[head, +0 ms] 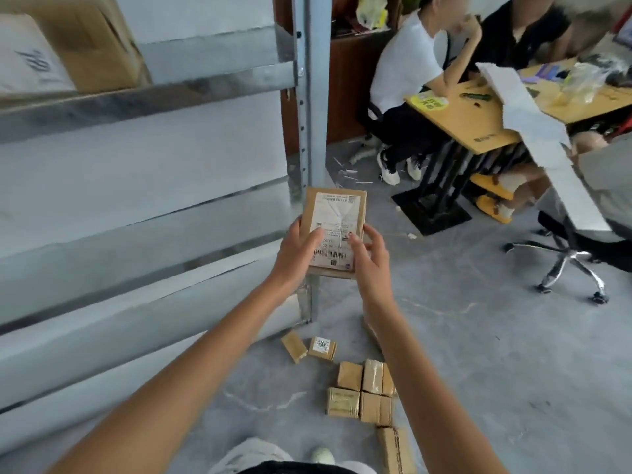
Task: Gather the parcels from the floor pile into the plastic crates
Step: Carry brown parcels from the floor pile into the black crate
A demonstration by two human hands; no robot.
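Note:
I hold a flat brown cardboard parcel (337, 213) with a white shipping label in front of me, above the floor. My left hand (297, 248) grips its left edge with the thumb on the label. My right hand (371, 254) grips its right edge, thumb on the label too. Below, on the grey floor, lie several small taped cardboard parcels (360, 391), with two more (309, 347) a little apart and a longer one (395, 449) near my feet. No plastic crate is in view.
A metal shelving rack (309, 97) with grey shelves fills the left side, cardboard boxes (68, 46) on its top shelf. At right, people sit at a yellow desk (478, 121). An office chair base (567, 265) stands on the floor at right.

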